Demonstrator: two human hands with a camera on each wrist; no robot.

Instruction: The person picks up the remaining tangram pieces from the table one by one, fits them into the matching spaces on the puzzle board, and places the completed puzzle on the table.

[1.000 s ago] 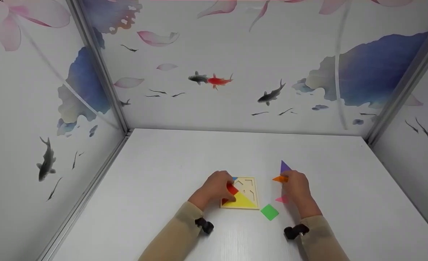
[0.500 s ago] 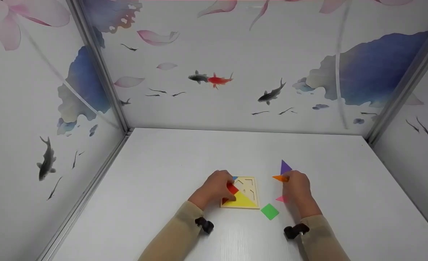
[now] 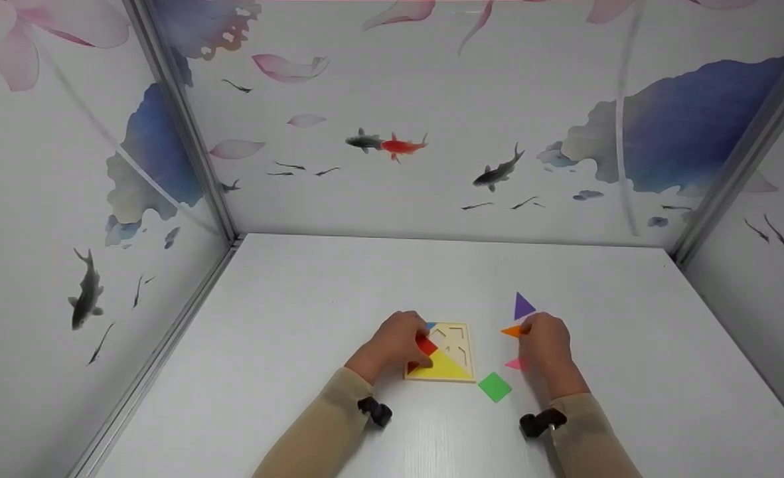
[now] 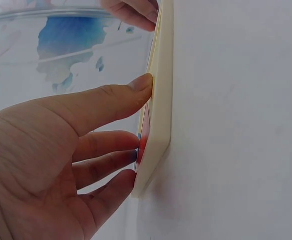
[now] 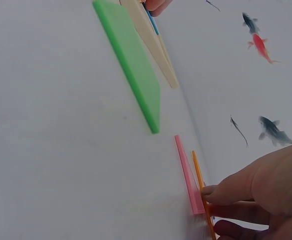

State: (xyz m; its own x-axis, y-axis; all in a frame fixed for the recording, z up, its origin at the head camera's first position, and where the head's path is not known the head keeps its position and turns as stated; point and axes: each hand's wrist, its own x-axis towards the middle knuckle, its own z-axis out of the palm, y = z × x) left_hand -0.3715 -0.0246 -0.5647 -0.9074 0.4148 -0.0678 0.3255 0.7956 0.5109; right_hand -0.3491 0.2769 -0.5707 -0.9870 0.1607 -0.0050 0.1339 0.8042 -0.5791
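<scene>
A pale wooden tangram board [image 3: 470, 358] lies on the table, holding a yellow triangle [image 3: 445, 368], a red piece [image 3: 425, 346] and a partly covered blue piece [image 3: 431, 326]. My left hand [image 3: 397, 340] rests on the board's left side; in the left wrist view its thumb and fingertips touch the board's face. To the right, my right hand [image 3: 546, 345] pinches an orange tangram piece [image 3: 511, 331], partly covered by the fingers. Just beyond it lies a purple triangle [image 3: 523, 307]. Part of a pink piece [image 3: 516, 364] shows beside the right hand, and a green square [image 3: 495, 387] lies nearer me.
The white table [image 3: 299, 305] is enclosed by printed panels, a back wall [image 3: 392, 206] and two side walls, with metal posts [image 3: 196, 133] at the corners. Black wrist cameras [image 3: 378, 414] sit on both sleeves. The green square is close to the board's right corner.
The orange piece has shifted slightly nearer me and shows less beside the fingers, while more of the purple triangle is uncovered. My left hand and the board have stayed put.
</scene>
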